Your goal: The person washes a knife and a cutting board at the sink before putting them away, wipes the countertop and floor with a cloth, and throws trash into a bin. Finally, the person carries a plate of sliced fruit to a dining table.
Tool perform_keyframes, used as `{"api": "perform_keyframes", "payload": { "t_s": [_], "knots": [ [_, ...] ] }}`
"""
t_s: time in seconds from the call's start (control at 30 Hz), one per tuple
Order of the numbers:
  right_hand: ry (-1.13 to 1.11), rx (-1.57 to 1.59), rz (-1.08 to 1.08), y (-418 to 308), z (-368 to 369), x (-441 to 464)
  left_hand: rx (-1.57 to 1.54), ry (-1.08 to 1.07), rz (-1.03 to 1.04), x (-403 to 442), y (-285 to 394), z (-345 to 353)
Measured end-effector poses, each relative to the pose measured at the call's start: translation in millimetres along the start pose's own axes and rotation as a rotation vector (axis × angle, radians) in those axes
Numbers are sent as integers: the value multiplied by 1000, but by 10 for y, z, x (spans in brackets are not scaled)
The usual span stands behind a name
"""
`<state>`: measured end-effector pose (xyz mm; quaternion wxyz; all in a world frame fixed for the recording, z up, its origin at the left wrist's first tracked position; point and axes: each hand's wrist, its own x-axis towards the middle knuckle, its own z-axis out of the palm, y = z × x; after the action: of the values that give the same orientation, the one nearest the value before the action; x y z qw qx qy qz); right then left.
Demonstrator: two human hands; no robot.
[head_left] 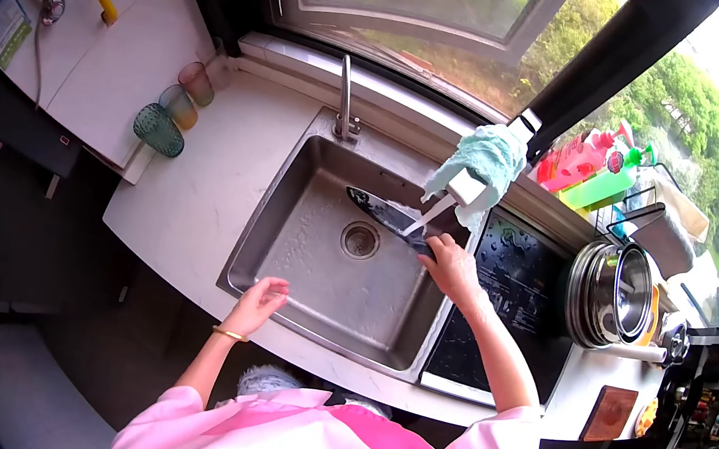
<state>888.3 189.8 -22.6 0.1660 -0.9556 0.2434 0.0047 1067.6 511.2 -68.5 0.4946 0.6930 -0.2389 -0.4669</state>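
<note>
My right hand (450, 269) grips the handle end of a dark-bladed kitchen knife (385, 213) over the right side of the metal sink (300, 215). A stream of water (429, 216) falls onto the knife from a white spout (465, 187), which has a teal cloth (488, 162) draped over and behind it. The knife's tip points left, toward the back of the basin. My left hand (259, 299) hovers by the sink's front left rim, holding nothing, its fingers loosely bent and apart from the thumb.
A metal faucet (345, 98) stands behind the sink. Several glasses (160, 130) are on the left counter. Right of the sink lie a wet black panel (511, 277), stacked metal bowls (597, 295) and a brown board (609, 414). Pump bottles (606, 181) line the windowsill.
</note>
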Motion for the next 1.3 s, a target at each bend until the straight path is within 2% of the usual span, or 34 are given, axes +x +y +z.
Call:
{"api": "perform_keyframes", "payload": {
  "t_s": [0.07, 0.2, 0.3, 0.47, 0.53, 0.6, 0.77, 0.93, 1.07, 1.2, 1.27, 1.3],
  "knots": [
    [-8, 47, 56, -15, 34, -82, 54, -29, 22, 89, 103, 60],
    [119, 106, 18, -76, 105, -103, 47, -56, 23, 177, 221, 165],
    [242, 28, 1, -155, 48, -99, 54, -74, 31, 169, 185, 172],
    [265, 97, 94, -106, -160, -456, 59, -84, 16, 128, 185, 135],
    [-44, 569, 324, 6, -186, -621, 47, -86, 1, 120, 147, 112],
    [-228, 1050, 601, 118, -109, -788, 41, -87, -14, 92, 117, 51],
    [-450, 1350, 701, 309, -22, -901, 12, -36, -27, -12, -22, -115],
    [-504, 1466, 596, 401, 200, -324, -7, 34, -79, -228, -162, -323],
    [-513, 1371, 493, 350, 352, 300, -27, 124, -101, -462, -195, -440],
    [-568, 1346, 486, 209, 483, 814, -30, 217, -96, -665, -327, -541],
    [-677, 1360, 371, 136, 531, 1011, -44, 246, -129, -729, -337, -546],
    [-709, 1261, 472, 36, 522, 1126, -44, 245, -126, -743, -339, -540]
  ]
}}
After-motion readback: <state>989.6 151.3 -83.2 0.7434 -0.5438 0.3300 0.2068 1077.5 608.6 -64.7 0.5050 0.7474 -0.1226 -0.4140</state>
